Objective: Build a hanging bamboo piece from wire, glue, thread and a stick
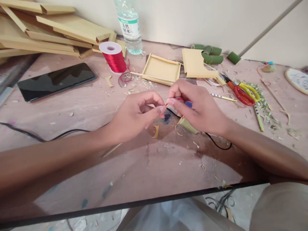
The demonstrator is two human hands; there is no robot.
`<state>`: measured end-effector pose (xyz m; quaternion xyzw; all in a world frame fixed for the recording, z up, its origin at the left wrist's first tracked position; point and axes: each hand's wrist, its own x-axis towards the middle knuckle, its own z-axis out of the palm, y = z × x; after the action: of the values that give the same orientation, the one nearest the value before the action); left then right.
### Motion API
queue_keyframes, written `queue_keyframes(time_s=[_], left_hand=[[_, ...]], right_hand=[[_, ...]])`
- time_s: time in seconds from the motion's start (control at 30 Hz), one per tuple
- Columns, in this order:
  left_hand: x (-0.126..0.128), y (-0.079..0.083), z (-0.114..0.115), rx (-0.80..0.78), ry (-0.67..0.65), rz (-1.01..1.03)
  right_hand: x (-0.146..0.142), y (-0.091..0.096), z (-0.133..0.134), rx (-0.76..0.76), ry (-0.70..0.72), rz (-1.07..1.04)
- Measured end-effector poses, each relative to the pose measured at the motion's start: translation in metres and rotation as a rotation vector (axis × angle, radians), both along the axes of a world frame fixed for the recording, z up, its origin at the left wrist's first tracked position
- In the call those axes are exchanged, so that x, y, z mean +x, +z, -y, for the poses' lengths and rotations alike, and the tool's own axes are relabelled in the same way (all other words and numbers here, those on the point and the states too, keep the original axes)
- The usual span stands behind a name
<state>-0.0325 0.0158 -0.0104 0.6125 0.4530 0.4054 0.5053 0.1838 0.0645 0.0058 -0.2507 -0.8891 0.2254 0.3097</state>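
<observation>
Thumb and forefinger of my left hand are pinched on the tip of a red cord at mid-table. My right hand faces it, also pinching the cord close by. Behind the right fingers shows part of a small blue thing, mostly hidden. A pale green bamboo piece is under the right hand; whether it hangs from the cord or rests on the table I cannot tell. Farther back stands a spool of red cord, with loose cord beside it.
A phone lies left, near stacked cardboard boxes. A water bottle stands at the wall. Behind my hands are a shallow box and green bamboo pieces. Scissors lie right. A black cable crosses the table.
</observation>
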Motion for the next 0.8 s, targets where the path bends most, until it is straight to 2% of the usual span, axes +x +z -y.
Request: queue_keyframes(time_s=[0.2, 0.37, 0.67, 0.8], left_hand=[[-0.001, -0.001, 0.001, -0.007, -0.004, -0.008], [0.001, -0.001, 0.002, 0.039, -0.036, -0.057], [0.0, -0.006, 0.0, 0.052, -0.084, -0.063], [0.0, -0.009, 0.002, 0.082, -0.096, -0.101]], right_hand=[[0.001, -0.002, -0.003, -0.253, 0.018, -0.152], [0.0, -0.001, 0.001, -0.325, 0.034, -0.176], [-0.002, 0.005, 0.006, -0.238, 0.094, -0.081], [-0.001, 0.006, 0.008, -0.112, 0.104, 0.018]])
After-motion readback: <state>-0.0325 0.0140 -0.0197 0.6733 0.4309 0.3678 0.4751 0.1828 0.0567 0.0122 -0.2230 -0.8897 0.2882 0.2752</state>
